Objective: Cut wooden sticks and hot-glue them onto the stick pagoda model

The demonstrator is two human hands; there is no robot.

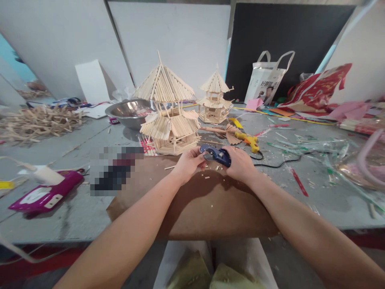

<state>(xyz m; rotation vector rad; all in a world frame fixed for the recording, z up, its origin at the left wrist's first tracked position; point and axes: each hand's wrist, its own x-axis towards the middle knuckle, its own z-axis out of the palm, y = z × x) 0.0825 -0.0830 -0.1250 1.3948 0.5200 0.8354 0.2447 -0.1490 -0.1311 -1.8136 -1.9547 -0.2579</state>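
My right hand is wrapped round a dark blue hand tool with a curved, shiny front end, which looks like a small cutter. My left hand is pinched at the tool's front end; whatever lies between its fingertips is too small to make out. Below both hands, short wooden stick pieces are scattered over a brown board. Just beyond my left hand stands a two-tiered pavilion built of thin wooden sticks, with a pointed roof.
A smaller stick pavilion stands further back. To its front right lies a yellow glue gun with a black cord. A metal bowl, a stick pile and a purple packet are left. Clear plastic wrapping covers the right side.
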